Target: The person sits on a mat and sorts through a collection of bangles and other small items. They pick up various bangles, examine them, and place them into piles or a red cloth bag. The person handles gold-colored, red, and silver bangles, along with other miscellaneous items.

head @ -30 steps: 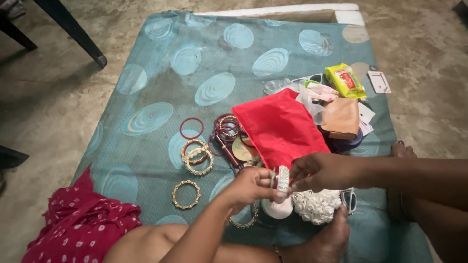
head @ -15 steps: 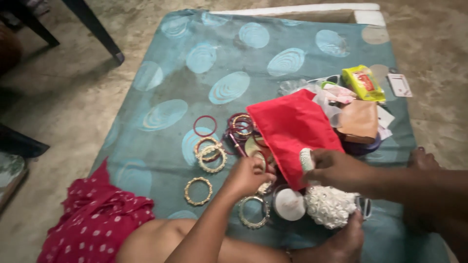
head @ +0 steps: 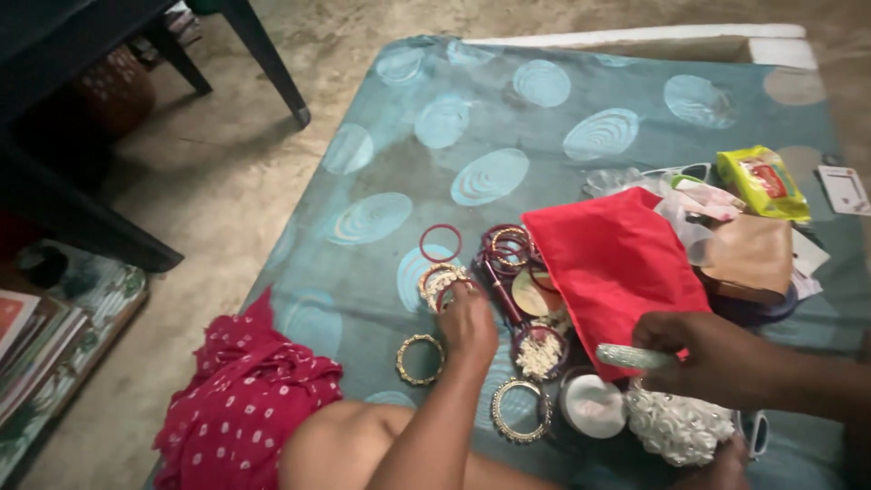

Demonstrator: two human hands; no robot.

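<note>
My left hand (head: 469, 319) reaches forward over a small stack of gold bangles (head: 437, 279) on the teal patterned mat (head: 508, 118), its fingers curled onto them. My right hand (head: 717, 352) pinches a silver-green bangle (head: 631, 357) just over the near edge of a red fabric pouch (head: 617, 263). Near the left hand lie a single gold bangle (head: 419, 358), a thin red bangle (head: 441, 243), a pile of maroon bangles (head: 506, 245) and a round dish of white beads (head: 540, 350).
A studded bangle (head: 522, 410), a white round container (head: 592, 406) and a white flower cluster (head: 679, 426) lie by my knee. A brown wallet (head: 748, 254), yellow packet (head: 764, 183) and card (head: 844, 189) sit right. Dark table legs (head: 263, 59) and books (head: 36, 336) stand left.
My left hand let go of the bangle held by both hands and moved forward-left onto the gold bangles. The right hand kept the silver-green bangle, now lying flat. The view shifted left.
</note>
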